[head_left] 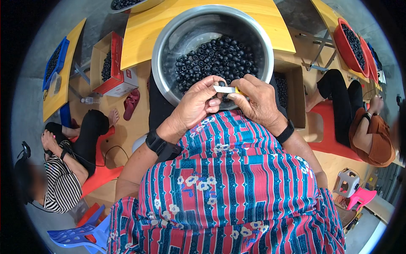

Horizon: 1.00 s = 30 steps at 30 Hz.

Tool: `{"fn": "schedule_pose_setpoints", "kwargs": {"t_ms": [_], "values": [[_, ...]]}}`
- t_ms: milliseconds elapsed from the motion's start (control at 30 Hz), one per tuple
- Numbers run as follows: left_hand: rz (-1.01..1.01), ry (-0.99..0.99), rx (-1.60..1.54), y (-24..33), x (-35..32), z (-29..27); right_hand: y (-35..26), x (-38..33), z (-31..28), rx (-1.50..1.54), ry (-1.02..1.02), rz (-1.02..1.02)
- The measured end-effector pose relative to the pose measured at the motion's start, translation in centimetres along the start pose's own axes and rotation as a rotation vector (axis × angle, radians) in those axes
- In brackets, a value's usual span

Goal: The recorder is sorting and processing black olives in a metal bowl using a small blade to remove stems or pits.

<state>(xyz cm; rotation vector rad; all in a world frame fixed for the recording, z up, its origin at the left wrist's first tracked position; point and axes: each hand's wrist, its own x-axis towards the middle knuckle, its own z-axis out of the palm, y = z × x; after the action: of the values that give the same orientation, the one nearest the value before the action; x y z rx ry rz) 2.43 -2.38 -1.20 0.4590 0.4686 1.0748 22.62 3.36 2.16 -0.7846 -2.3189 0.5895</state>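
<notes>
My left hand (195, 100) pinches a small round black piece (222, 84) between thumb and fingertips, over the near rim of a big metal basin (160, 55). In my right hand (259, 100) is a utility knife (225, 89) with a short flat blade and a bit of yellow handle showing. Its blade points left and lies across the left fingertips, close against the black piece; exact contact is hard to make out. Many similar round black pieces (215, 59), some with a hole in the middle, fill the basin's lower part.
A yellow table (139, 38) stands behind the basin. Cardboard boxes with black pieces are at the left (114, 59) and right (296, 93). Two people sit on red stools to either side, near a blue tray (63, 51) and a red basin (340, 38) on tables.
</notes>
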Motion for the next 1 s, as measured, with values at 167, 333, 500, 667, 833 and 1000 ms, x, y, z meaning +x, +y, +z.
{"fn": "schedule_pose_setpoints", "kwargs": {"t_ms": [167, 333, 500, 667, 833, 1000], "values": [[-0.006, -0.002, 0.045, 0.0, -0.1, -0.1, 0.0, 0.0, 0.1, -0.018, 0.007, 0.01], [-0.005, -0.017, 0.046, 0.0, -0.2, -0.1, -0.1, 0.0, 0.0, -0.02, 0.008, 0.009], [-0.01, -0.01, 0.055, 0.1, -0.2, 0.1, -0.2, 0.0, 0.0, -0.009, 0.012, 0.019], [-0.016, -0.046, 0.06, 0.0, -0.1, -0.2, -0.3, 0.1, 0.1, -0.002, 0.012, 0.069], [-0.014, -0.029, 0.043, 0.3, -0.1, 0.0, 1.7, 0.0, 0.7, 0.07, 0.143, 0.279], [0.051, 0.102, -0.077, 1.5, -0.5, 0.2, 1.4, 0.0, 0.3, 0.225, 0.2, 0.385]]}}
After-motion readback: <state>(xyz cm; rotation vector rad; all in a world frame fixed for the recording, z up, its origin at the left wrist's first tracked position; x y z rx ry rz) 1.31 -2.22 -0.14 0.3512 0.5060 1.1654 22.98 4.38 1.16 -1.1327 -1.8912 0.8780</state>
